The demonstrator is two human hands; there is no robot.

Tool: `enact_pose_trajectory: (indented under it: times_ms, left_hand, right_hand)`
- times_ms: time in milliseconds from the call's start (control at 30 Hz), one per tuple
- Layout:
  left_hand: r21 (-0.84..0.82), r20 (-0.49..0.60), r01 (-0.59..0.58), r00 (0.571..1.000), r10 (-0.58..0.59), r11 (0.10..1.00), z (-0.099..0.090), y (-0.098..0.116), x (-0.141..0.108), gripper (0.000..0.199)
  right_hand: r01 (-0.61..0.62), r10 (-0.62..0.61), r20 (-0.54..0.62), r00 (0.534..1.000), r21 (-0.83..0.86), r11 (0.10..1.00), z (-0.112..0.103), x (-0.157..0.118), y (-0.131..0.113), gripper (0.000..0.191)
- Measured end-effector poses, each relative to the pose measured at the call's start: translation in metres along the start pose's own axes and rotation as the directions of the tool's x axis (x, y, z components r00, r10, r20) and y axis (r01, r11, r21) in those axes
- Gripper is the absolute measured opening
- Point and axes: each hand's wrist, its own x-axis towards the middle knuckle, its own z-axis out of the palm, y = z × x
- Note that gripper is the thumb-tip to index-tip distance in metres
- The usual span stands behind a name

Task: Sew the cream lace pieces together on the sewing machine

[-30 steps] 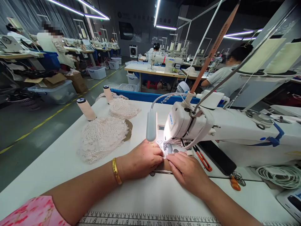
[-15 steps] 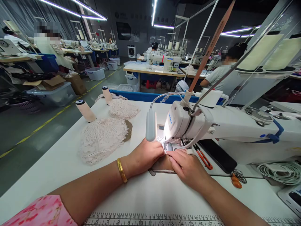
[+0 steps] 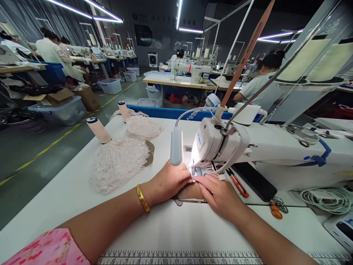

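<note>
Under the lit head of a white sewing machine (image 3: 208, 141), a small piece of white lace (image 3: 189, 166) lies beside the presser foot. My left hand (image 3: 169, 182) is closed on its left side, fingers bent and pressed together. From the right, my right hand (image 3: 220, 191) reaches in, its index finger and thumb close together at the lace's near edge; the fingertips partly hide the lace. Below them shows a smooth tan surface (image 3: 191, 192); I cannot tell whether it is cloth or part of the machine. The needle is too small to make out.
Lace pieces (image 3: 118, 165) lie left, near two thread cones (image 3: 98, 130). Right of my hands are orange-handled thread snips (image 3: 237, 183), a black phone (image 3: 255, 182) and keys (image 3: 276, 210). A measuring tape (image 3: 176, 257) runs along the front edge. Other people sit at machines beyond.
Both hands stay almost in place at the presser foot. The whole view has shifted slightly, with things sitting a little further left.
</note>
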Motion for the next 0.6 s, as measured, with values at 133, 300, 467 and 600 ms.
enact_pose_trajectory:
  times_ms: [133,300,467,600]
  left_hand:
    - [0.005,0.011,0.029,1.000,-0.029,1.000,0.002,-0.001,0.001,0.035]
    - [-0.001,-0.036,-0.064,0.997,0.064,0.998,-0.005,0.005,-0.004,0.020]
    - [0.038,-0.062,-0.197,0.978,0.199,0.980,-0.004,0.011,-0.006,0.021]
    - [0.069,-0.086,-0.220,0.971,0.225,0.973,-0.002,0.012,-0.007,0.021]
  right_hand:
    - [0.011,-0.011,-0.003,1.000,-0.006,1.000,-0.001,0.000,0.001,0.032]
    - [0.045,-0.047,-0.030,0.998,-0.055,0.997,-0.004,-0.001,0.001,0.032]
    - [0.080,-0.087,-0.061,0.994,-0.109,0.991,-0.004,-0.002,0.000,0.033]
    - [0.092,-0.103,-0.076,0.992,-0.133,0.987,-0.004,0.000,-0.001,0.032]
